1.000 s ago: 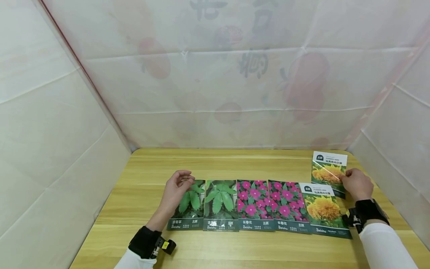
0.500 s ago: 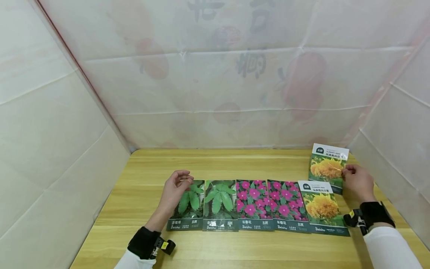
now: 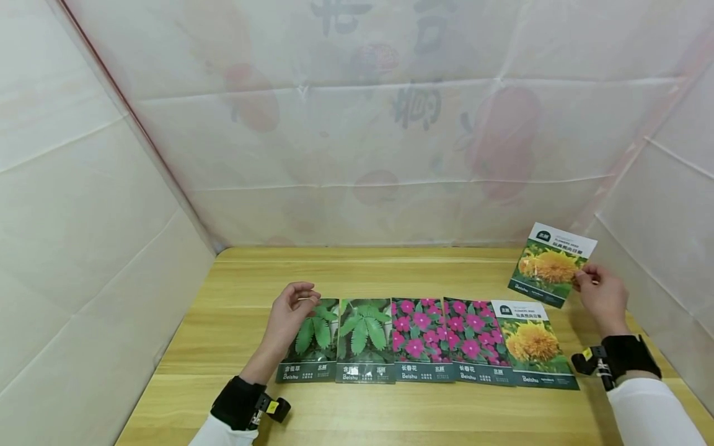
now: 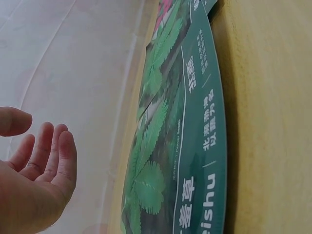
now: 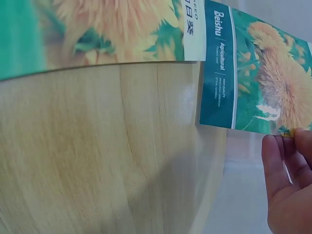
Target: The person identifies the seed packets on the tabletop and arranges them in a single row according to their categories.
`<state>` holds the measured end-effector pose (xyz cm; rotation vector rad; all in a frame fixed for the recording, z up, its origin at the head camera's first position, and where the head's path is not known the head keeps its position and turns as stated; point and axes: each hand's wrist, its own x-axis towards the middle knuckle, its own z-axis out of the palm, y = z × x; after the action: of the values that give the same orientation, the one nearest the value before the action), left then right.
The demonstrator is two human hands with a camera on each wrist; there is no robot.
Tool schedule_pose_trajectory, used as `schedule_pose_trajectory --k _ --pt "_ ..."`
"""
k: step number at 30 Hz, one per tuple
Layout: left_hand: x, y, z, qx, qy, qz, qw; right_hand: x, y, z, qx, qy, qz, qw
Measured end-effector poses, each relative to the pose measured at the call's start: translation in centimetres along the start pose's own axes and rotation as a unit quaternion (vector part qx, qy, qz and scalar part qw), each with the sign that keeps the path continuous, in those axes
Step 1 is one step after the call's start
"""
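Note:
My right hand (image 3: 602, 297) pinches the right edge of a yellow sunflower seed packet (image 3: 549, 263), which is tilted and held up near the back right of the table. In the right wrist view, the thumb and fingers meet at the edge of this packet (image 5: 273, 73). Another sunflower seed packet (image 3: 534, 347) lies at the right end of a row. My left hand (image 3: 290, 319), fingers loosely bent and holding nothing, hovers by the upper left corner of the leftmost green-leaf seed packet (image 3: 309, 347). The left wrist view shows that hand (image 4: 44, 180) apart from the packets.
A second green-leaf packet (image 3: 365, 341) and two pink-flower packets (image 3: 421, 337) continue the row side by side. They lie on a wooden table (image 3: 357, 415). Pale fabric walls (image 3: 346, 142) enclose its back and both sides.
My right hand has lifted the sunflower seed packet up and away from the row, and the packet now leans to the right. My left hand stays nearly still.

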<state>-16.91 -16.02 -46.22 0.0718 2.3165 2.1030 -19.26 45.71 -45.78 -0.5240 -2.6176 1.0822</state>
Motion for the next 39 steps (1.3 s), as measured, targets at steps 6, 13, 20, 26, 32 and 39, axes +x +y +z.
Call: schedule_pose_trajectory --k 6,13,20,26,32,39 --pt "-0.8 1.8 0.3 0.001 -0.002 0.013 0.9999 0.2 0.1 0.2 0.019 0.020 0.029 0.999" --pt "-0.3 0.2 -0.1 0.005 -0.008 0.030 0.9995 0.2 -0.5 -0.8 0.035 0.033 0.022 0.999" --pt "1.3 -3.8 -1.0 -0.001 -0.020 0.048 0.9987 -0.5 -0.8 -1.6 0.047 0.031 0.013 0.998" --pt "1.7 -4.9 -1.1 -0.010 -0.011 0.030 0.9994 -0.8 -1.2 -2.4 0.080 0.019 0.013 0.997" --pt "1.8 -5.0 -1.1 -0.015 -0.005 0.023 0.9996 -0.7 -1.5 -2.8 0.086 0.017 0.024 0.996" --pt "1.3 -3.8 -0.9 -0.017 -0.013 0.040 0.9990 -1.3 -1.9 -3.4 0.048 0.008 0.036 0.998"
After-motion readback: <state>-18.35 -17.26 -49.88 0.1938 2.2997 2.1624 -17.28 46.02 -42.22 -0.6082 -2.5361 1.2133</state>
